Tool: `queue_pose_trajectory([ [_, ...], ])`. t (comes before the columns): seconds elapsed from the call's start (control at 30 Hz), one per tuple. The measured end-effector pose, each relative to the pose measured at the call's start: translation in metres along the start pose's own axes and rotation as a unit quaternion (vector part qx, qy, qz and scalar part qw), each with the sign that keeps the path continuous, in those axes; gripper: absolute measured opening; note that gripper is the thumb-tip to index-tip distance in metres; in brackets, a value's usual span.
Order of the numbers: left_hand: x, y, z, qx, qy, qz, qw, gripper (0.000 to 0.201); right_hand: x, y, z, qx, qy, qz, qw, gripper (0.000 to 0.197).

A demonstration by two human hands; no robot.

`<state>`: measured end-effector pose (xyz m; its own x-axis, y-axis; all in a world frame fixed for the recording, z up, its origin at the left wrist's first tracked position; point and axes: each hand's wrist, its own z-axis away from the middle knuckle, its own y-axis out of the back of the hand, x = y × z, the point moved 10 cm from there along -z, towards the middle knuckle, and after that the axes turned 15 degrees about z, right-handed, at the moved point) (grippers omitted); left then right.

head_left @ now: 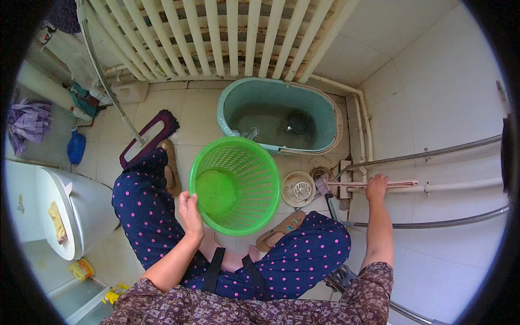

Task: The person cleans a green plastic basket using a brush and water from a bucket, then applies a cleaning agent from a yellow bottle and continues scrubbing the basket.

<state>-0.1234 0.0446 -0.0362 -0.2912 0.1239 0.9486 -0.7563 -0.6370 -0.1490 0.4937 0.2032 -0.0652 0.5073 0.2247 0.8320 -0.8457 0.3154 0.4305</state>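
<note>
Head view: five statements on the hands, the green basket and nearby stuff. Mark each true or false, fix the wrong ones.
1. The left hand holds the green basket by its rim. True.
2. The green basket is full of clothes. False: its bare bottom shows and nothing lies in it.
3. The right hand is on the pink brush handle. True.
4. The flat mop lies right of the basket. False: it is to the left.
5. The teal tub stands beyond the basket. True.

Room over tiles (196,119) between mop head (149,140) and tub (223,111), green basket (226,189) as nearer obstacle
</note>
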Motion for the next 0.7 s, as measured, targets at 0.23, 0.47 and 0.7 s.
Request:
queue_pose_trajectory([
  [0.23,-0.007,0.009,0.002,0.013,0.026,0.026,0.999,0.01,-0.007,0.033,-0.001,-0.067,0.028,-0.006,0.997,0.019],
  [0.47,-0.012,0.022,0.012,0.007,0.027,0.022,0.999,0.011,0.081,0.1,0.072,-0.046,-0.074,-0.046,0.995,0.014],
  [0.7,-0.029,0.033,0.013,0.0,0.027,0.02,0.999,0.014,0.184,0.191,0.154,0.026,-0.151,-0.064,0.986,0.008],
])
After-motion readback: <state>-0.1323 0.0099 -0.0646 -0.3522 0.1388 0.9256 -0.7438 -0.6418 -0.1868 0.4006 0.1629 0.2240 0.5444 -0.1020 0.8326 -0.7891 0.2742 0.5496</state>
